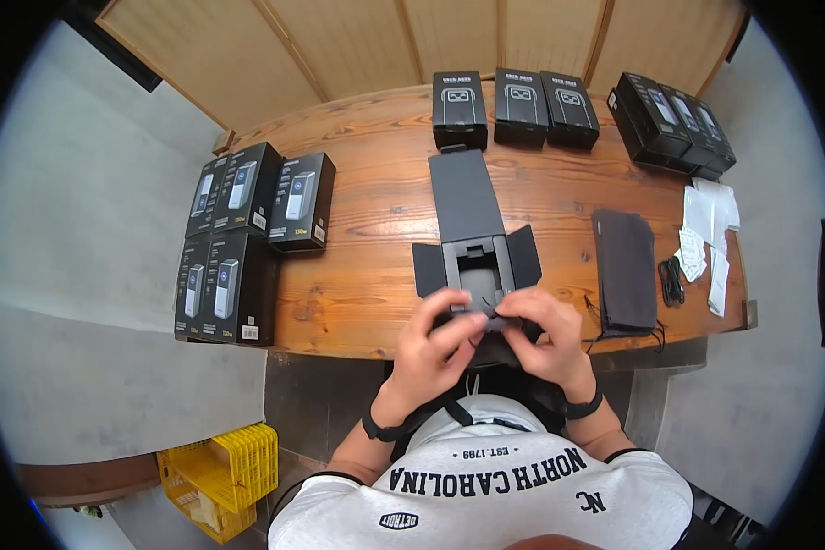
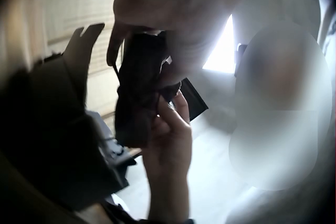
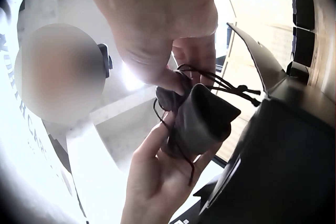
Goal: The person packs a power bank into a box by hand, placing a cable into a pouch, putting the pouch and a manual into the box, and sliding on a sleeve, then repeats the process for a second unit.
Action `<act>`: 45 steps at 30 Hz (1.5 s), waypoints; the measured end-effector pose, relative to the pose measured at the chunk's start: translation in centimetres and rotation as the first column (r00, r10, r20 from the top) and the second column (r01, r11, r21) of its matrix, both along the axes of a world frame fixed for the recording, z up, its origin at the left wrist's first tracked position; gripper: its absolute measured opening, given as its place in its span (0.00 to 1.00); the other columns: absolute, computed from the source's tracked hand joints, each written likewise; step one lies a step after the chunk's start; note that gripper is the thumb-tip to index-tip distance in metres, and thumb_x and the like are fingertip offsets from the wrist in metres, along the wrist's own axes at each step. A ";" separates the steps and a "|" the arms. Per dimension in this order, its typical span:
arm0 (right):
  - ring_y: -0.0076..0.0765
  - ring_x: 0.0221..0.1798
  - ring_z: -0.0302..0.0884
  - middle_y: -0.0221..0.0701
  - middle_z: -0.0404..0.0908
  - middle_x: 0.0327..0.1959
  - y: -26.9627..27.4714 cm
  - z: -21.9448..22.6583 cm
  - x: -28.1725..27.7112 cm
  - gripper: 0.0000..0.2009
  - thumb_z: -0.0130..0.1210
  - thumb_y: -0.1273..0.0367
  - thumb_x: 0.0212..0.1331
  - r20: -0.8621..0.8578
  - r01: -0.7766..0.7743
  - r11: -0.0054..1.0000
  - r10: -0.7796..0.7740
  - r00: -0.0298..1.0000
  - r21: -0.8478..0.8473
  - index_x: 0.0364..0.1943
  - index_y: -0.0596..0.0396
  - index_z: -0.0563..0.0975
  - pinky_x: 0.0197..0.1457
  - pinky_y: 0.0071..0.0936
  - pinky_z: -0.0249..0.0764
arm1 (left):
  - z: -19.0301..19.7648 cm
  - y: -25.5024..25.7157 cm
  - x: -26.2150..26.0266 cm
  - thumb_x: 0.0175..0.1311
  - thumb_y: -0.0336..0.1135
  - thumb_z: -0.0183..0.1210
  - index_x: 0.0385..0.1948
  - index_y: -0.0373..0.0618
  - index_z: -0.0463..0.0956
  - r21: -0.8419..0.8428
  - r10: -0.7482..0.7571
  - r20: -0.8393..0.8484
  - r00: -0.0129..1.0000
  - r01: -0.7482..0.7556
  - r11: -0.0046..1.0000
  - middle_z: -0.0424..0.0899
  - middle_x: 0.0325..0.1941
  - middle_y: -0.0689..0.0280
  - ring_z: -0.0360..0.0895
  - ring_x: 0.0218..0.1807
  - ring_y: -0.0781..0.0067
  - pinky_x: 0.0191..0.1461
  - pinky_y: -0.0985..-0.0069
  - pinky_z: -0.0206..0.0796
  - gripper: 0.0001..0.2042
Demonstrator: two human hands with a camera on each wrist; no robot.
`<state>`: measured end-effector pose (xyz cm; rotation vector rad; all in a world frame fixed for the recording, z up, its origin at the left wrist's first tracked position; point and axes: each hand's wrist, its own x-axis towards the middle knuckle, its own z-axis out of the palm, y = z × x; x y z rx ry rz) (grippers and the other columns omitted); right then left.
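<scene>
A dark grey drawstring pouch point(image 3: 202, 121) is between my two hands, its black cords dangling loose in the right wrist view. My left hand point(image 1: 431, 353) holds the pouch from below, fingers curled about its body. With thumb and fingers, my right hand point(image 1: 550, 337) pinches the gathered cloth at the pouch's mouth. Just beyond both hands stands an open black box point(image 1: 468, 197), lid folded back and side flaps spread, with a grey insert inside. In the head view my fingers cover most of the pouch. What the pouch contains is hidden.
Black printed boxes point(image 1: 300, 202) stand stacked at the left of the wooden table point(image 1: 376, 266). More boxes point(image 1: 521, 105) line the back and right. Flat dark pouches point(image 1: 625, 270), a coiled black cable point(image 1: 672, 280) and white packets point(image 1: 709, 215) lie at right. Yellow crates point(image 1: 220, 477) sit on the floor.
</scene>
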<state>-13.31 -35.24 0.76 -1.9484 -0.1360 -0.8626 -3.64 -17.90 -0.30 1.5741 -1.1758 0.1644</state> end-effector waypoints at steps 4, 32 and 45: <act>0.42 0.33 0.84 0.36 0.84 0.35 -0.4 -0.3 -0.1 0.18 0.63 0.84 0.40 0.031 -0.076 0.984 0.082 0.996 -0.163 0.39 0.55 0.81 0.33 0.31 0.78 | 1.3 0.3 0.0 0.48 0.21 0.70 0.41 0.45 0.80 0.174 -0.046 0.155 0.987 0.019 0.985 0.82 0.43 0.59 0.83 0.37 0.57 0.37 0.68 0.75 0.17; 0.49 0.43 0.81 0.41 0.82 0.43 -4.5 3.1 -0.9 0.14 0.74 0.68 0.44 -0.128 -0.137 0.925 0.097 0.987 -0.355 0.26 0.57 0.77 0.43 0.37 0.77 | 3.6 1.6 3.2 0.46 0.16 0.69 0.34 0.40 0.78 0.189 -0.117 -0.006 0.993 0.116 0.975 0.84 0.35 0.57 0.84 0.39 0.57 0.42 0.70 0.76 0.14; 0.44 0.31 0.84 0.40 0.85 0.32 -2.3 6.4 0.6 0.09 0.66 0.72 0.58 -0.170 -0.225 0.930 0.181 0.969 -0.291 0.40 0.59 0.83 0.36 0.31 0.78 | 2.5 -0.1 1.7 0.53 0.29 0.75 0.57 0.40 0.74 -0.177 -0.180 -0.458 0.870 0.109 0.978 0.82 0.52 0.59 0.80 0.55 0.65 0.62 0.70 0.71 0.28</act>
